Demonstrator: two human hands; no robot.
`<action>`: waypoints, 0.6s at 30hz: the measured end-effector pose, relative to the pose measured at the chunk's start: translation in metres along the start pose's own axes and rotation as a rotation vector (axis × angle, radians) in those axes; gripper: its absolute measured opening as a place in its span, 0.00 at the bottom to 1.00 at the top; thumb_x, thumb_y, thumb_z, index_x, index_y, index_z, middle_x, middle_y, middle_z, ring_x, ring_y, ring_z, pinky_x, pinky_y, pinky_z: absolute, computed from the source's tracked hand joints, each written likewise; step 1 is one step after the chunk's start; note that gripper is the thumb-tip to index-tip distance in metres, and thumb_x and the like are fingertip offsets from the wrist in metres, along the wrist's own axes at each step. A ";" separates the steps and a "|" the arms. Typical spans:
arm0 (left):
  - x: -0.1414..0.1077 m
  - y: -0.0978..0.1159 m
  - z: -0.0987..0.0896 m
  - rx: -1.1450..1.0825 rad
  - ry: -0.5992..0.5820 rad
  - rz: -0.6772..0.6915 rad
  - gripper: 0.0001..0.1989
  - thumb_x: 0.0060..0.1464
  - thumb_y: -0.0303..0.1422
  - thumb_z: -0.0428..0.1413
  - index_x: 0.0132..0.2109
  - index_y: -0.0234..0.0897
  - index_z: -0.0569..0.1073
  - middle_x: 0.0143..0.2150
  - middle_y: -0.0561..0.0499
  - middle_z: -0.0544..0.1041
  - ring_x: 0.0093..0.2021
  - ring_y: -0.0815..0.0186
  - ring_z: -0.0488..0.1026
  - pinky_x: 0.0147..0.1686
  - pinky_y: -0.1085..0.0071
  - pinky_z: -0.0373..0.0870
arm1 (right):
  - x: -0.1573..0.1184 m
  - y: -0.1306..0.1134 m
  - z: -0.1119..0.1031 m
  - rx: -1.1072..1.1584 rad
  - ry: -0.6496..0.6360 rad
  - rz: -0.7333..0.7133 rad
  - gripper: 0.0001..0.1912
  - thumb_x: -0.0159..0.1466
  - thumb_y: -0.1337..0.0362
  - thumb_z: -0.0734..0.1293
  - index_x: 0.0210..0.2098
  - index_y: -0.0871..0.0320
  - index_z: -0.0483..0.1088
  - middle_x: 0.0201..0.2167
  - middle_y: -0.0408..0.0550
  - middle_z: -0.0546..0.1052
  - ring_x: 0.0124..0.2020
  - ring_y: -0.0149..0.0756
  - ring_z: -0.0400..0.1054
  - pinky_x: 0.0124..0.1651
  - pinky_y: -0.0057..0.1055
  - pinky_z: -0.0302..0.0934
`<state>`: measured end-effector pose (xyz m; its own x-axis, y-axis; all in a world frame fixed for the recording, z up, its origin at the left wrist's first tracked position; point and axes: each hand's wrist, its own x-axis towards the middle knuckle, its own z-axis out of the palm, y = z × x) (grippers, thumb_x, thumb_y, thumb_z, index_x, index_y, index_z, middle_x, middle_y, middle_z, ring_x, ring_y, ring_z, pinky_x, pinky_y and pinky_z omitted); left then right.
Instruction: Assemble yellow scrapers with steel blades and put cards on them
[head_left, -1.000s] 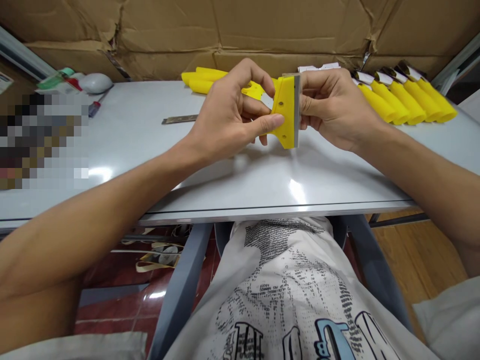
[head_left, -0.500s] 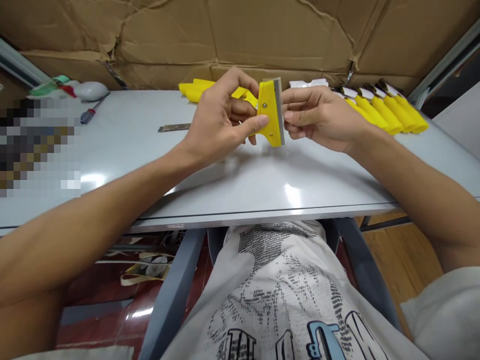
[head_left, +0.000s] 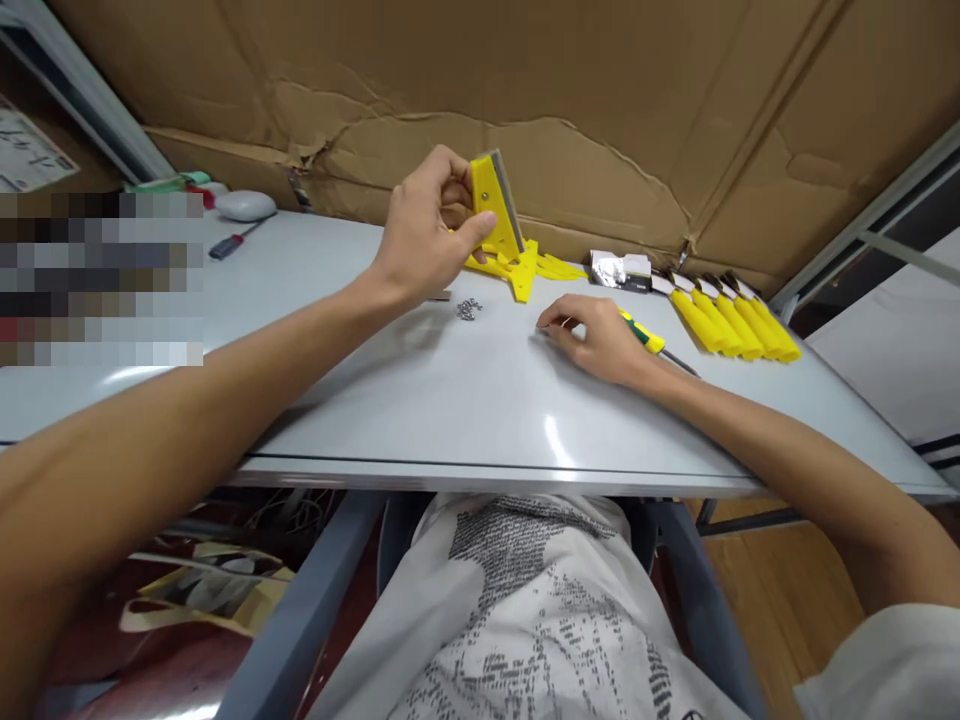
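Observation:
My left hand (head_left: 431, 228) holds up a yellow scraper head (head_left: 491, 205) with a metal blade along its right edge, thumb on its face. My right hand (head_left: 596, 335) rests low on the white table (head_left: 450, 400), its fingers pinched together; whatever is between the fingertips is too small to make out. Between the hands lies a small pile of screws (head_left: 469, 309). Just behind are loose yellow plastic parts (head_left: 525, 272). A green and yellow screwdriver (head_left: 643, 332) lies partly hidden behind my right hand.
Several yellow handles (head_left: 731, 320) lie in a row at the right, beside a silver and black packet (head_left: 621, 271). A second screwdriver (head_left: 226, 246) and a white rounded object (head_left: 245, 206) are at the back left. Cardboard (head_left: 465, 80) stands behind the table.
My right hand has left the blade and come down to the table. My left hand still holds the scraper head, now tilted. The view has shifted, and the screws and green and yellow screwdriver now show.

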<state>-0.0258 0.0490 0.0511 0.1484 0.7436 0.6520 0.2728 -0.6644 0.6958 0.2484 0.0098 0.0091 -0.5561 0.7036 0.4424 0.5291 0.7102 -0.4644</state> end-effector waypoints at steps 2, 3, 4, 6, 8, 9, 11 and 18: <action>0.003 -0.003 -0.004 0.025 0.022 -0.027 0.44 0.55 0.76 0.71 0.51 0.43 0.66 0.48 0.59 0.80 0.45 0.67 0.76 0.39 0.58 0.76 | 0.014 -0.006 0.011 -0.123 -0.085 -0.075 0.15 0.72 0.73 0.65 0.48 0.60 0.84 0.50 0.57 0.87 0.46 0.43 0.79 0.56 0.42 0.73; 0.004 -0.003 -0.006 0.044 0.037 -0.024 0.44 0.56 0.76 0.70 0.51 0.43 0.65 0.48 0.60 0.80 0.46 0.67 0.75 0.40 0.59 0.75 | 0.023 -0.009 0.017 -0.177 -0.116 -0.102 0.17 0.73 0.74 0.63 0.51 0.61 0.84 0.52 0.59 0.86 0.49 0.45 0.78 0.58 0.43 0.73; 0.004 -0.004 -0.007 0.062 0.056 -0.014 0.44 0.57 0.75 0.70 0.50 0.43 0.65 0.48 0.60 0.80 0.47 0.67 0.75 0.41 0.60 0.75 | 0.033 -0.012 0.022 -0.227 -0.143 -0.122 0.19 0.73 0.75 0.62 0.54 0.63 0.84 0.54 0.62 0.85 0.52 0.47 0.78 0.60 0.44 0.73; 0.005 -0.008 -0.009 0.083 0.071 -0.007 0.43 0.59 0.74 0.69 0.50 0.42 0.65 0.49 0.60 0.80 0.47 0.68 0.74 0.42 0.61 0.74 | 0.050 -0.018 0.032 -0.321 -0.189 -0.144 0.21 0.75 0.75 0.61 0.57 0.66 0.84 0.56 0.66 0.84 0.56 0.51 0.77 0.64 0.47 0.72; 0.007 -0.014 -0.008 0.077 0.054 -0.019 0.42 0.59 0.73 0.70 0.51 0.42 0.65 0.49 0.59 0.81 0.47 0.68 0.74 0.42 0.61 0.73 | 0.063 -0.024 0.040 -0.375 -0.224 -0.152 0.20 0.77 0.74 0.60 0.54 0.68 0.85 0.57 0.69 0.82 0.56 0.52 0.77 0.66 0.47 0.72; 0.008 -0.017 -0.007 0.068 0.040 -0.019 0.42 0.59 0.72 0.71 0.52 0.42 0.66 0.49 0.59 0.81 0.47 0.67 0.74 0.43 0.61 0.73 | 0.067 -0.026 0.043 -0.384 -0.232 -0.152 0.20 0.78 0.73 0.60 0.51 0.68 0.86 0.56 0.69 0.82 0.55 0.51 0.77 0.65 0.47 0.72; 0.011 -0.024 -0.004 0.049 0.046 0.018 0.40 0.58 0.68 0.73 0.51 0.42 0.67 0.49 0.57 0.83 0.48 0.64 0.75 0.45 0.59 0.74 | 0.072 -0.029 0.047 -0.372 -0.224 -0.137 0.20 0.79 0.71 0.61 0.46 0.67 0.87 0.56 0.68 0.83 0.54 0.50 0.77 0.65 0.45 0.72; 0.008 -0.016 0.002 0.031 0.053 0.018 0.37 0.54 0.64 0.77 0.49 0.43 0.70 0.46 0.60 0.84 0.48 0.65 0.75 0.48 0.58 0.77 | 0.074 -0.026 0.053 -0.298 -0.146 -0.037 0.13 0.76 0.74 0.67 0.46 0.63 0.85 0.56 0.63 0.85 0.54 0.48 0.78 0.61 0.42 0.69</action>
<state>-0.0273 0.0662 0.0446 0.1030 0.7260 0.6800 0.3002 -0.6744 0.6746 0.1596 0.0420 0.0132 -0.6527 0.6818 0.3302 0.6592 0.7260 -0.1959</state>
